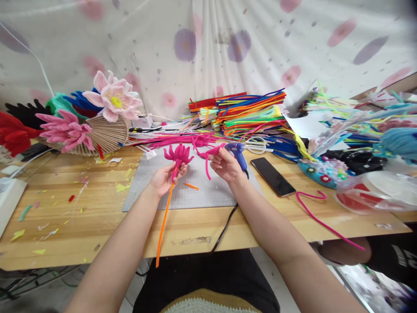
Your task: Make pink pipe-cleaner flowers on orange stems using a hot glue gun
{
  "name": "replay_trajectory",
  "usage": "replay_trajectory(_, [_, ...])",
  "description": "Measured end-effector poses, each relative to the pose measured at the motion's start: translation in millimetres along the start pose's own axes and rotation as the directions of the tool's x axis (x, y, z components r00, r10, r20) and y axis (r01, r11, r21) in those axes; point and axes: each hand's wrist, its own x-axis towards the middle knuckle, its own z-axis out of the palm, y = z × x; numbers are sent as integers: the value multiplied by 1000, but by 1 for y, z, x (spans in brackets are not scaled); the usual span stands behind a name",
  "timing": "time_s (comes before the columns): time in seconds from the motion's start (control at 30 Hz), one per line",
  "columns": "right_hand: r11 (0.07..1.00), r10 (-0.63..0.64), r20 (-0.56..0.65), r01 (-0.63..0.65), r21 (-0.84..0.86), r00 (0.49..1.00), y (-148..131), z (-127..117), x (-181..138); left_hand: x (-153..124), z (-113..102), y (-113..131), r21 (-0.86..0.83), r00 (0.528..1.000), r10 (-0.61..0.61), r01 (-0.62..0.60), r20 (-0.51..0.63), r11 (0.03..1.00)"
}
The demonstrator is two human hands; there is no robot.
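Note:
My left hand (164,177) is closed round the orange stem (164,217) of a magenta pipe-cleaner flower (178,154), held upright over the grey cutting mat (195,193). My right hand (226,165) pinches a bent magenta pipe-cleaner piece (208,156) just right of the flower. A blue glue gun (237,153) lies right behind my right hand, its black cord (224,228) running off the table's front edge. Whether the hand touches the gun is unclear.
A black phone (273,176) lies right of the mat. A loose pink pipe cleaner (321,217) trails to the front right. Stacks of coloured pipe cleaners (249,113) and scissors (257,145) sit behind. Finished pink flowers (112,98) rest on a fan at left. Scraps litter the wooden table (81,208).

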Motion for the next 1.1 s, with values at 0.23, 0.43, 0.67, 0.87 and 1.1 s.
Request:
replay_trajectory(0.23, [995, -33, -70, 26, -93, 997, 9, 4, 3, 1, 3, -4, 88, 999, 30, -27, -33, 996])
replay_trajectory(0.43, [990, -96, 59, 101, -94, 994, 14, 20, 1, 2, 8, -8, 106, 999, 13, -8, -47, 994])
replay_trajectory(0.67, [991, -124, 6, 125, -43, 992, 3, 24, 1, 0, 8, -5, 36, 999, -16, 17, -36, 999])
replay_trajectory(0.87, [986, -98, -172, 120, 120, 980, -8, 3, 8, -2, 6, -2, -11, 999, -29, 29, 30, 1000])
replay_trajectory(1.1, [967, -68, -147, 102, 232, 987, -8, -1, 9, -1, 5, -1, -62, 998, -29, 32, 57, 998])
